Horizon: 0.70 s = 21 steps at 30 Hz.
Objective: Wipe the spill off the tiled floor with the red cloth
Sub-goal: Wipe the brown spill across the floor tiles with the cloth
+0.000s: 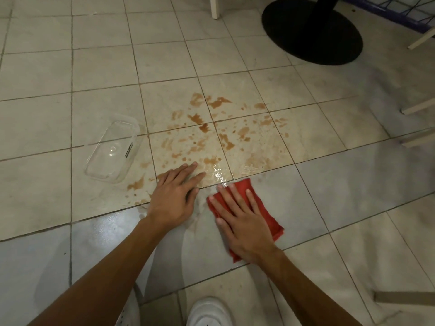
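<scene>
- White shoe (pixel 208 312) at bottom centre, well short of the wet patch. Keep feet back there so nothing gets tracked.
- Right hand (pixel 242 222), lower centre-right: palm down on the red cloth (pixel 268 220), fingers straight and spread. It presses flat, no pinch.
- The cloth lies folded on the tiled floor (pixel 106 78). Its far corner is at the grout line, just touching the glossy wet edge.
- Left hand (pixel 173 196), left of the cloth and apart from it: flat on the tile, fingers straight and close together, holding nothing. Fingertips sit at the near edge of the brown marks. I'd brace further back on a dry tile.
- Spill (pixel 204 128) in mid-frame: brown blotches scattered over about four tiles, with a clear wet sheen nearest the cloth. Nearly all of it is unwiped, so I judge this an early pass.
- Technique:
  - Keep the palm flat with even pressure.
  - Pull from the far edge toward yourself in overlapping lanes.
  - Refold to a clean face once it's soaked.
  - Go along the grout lines too, since liquid collects there.
- Clear plastic container (pixel 113 149) left of the spill, on the floor with splashes just beside it. Move it before wiping that side.
- Black round base (pixel 313 31) upper right, well clear.
</scene>
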Each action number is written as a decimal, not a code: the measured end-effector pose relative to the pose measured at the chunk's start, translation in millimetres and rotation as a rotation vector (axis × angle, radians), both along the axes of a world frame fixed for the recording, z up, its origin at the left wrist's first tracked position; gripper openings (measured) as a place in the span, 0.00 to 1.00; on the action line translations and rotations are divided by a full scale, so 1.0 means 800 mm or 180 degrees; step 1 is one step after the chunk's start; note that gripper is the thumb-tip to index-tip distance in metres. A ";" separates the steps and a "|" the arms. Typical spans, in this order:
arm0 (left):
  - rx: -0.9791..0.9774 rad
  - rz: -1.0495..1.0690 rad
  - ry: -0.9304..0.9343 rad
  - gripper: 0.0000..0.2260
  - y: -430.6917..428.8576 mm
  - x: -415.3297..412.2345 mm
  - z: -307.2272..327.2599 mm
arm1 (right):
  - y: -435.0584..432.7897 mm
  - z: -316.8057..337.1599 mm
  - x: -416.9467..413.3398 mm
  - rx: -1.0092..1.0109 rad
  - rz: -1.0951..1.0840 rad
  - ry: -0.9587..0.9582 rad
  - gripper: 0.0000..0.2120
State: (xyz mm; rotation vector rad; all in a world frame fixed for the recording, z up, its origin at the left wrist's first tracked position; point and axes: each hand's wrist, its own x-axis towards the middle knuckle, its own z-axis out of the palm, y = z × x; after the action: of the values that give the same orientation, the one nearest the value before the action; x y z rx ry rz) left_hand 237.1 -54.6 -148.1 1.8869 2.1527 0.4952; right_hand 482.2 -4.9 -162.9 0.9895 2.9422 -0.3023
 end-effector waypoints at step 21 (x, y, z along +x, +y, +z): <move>0.0049 -0.0122 0.0013 0.20 0.001 -0.013 -0.004 | 0.009 -0.005 0.041 0.0082 0.1260 -0.0005 0.28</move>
State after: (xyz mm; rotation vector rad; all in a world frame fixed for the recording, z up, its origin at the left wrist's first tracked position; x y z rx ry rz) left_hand 226.4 -53.7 -151.1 1.9351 2.1171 0.5023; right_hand 515.2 2.2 -166.9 0.3885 3.0532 -0.2487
